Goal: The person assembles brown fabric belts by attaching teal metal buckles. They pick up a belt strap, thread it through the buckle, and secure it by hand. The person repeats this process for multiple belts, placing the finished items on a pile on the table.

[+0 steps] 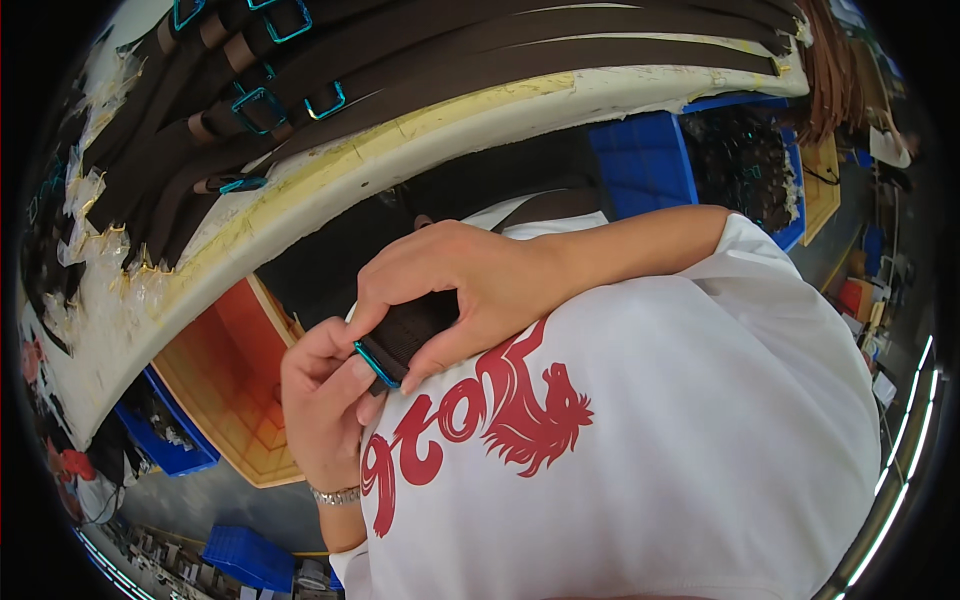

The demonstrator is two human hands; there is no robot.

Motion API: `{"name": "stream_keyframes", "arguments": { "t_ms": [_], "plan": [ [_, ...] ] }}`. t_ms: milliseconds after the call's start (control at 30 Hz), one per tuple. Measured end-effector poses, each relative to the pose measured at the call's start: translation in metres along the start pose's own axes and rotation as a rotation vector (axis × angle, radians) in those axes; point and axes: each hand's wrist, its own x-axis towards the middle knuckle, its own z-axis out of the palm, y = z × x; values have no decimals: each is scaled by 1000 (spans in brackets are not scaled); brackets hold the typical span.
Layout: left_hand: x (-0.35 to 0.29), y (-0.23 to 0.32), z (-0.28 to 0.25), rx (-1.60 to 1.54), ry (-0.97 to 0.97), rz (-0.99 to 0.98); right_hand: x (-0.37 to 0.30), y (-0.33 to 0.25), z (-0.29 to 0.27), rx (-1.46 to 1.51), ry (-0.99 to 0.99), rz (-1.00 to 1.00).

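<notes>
Left hand [325, 395] and right hand [490, 275] clamp teal-buckled strap [412, 328] beside table [330, 190], which bears brown straps [400, 75], partly hiding orange crate [215, 390].

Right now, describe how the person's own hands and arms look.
The left hand and right hand are ungloved. The left wears a silvery linked band at its wrist; the right wears none. White sleeves, plain where visible, end short of both wrists.

Dark brown ribbed strap [412, 332], teal buckle [376, 365], white red-printed shirt [690, 430]
</notes>
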Motion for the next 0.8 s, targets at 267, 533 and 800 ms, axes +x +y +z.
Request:
{"name": "stream_keyframes", "arguments": {
  "t_ms": [267,533,800],
  "plan": [
    [-8,6,19,561,387,493,3,0,0,18,-31,83],
    [7,61,5,1312,-462,761,19,-3,-3,237,-362,401],
    [11,67,25,1377,-544,907,20,6,3,244,-492,272]
  ]
}}
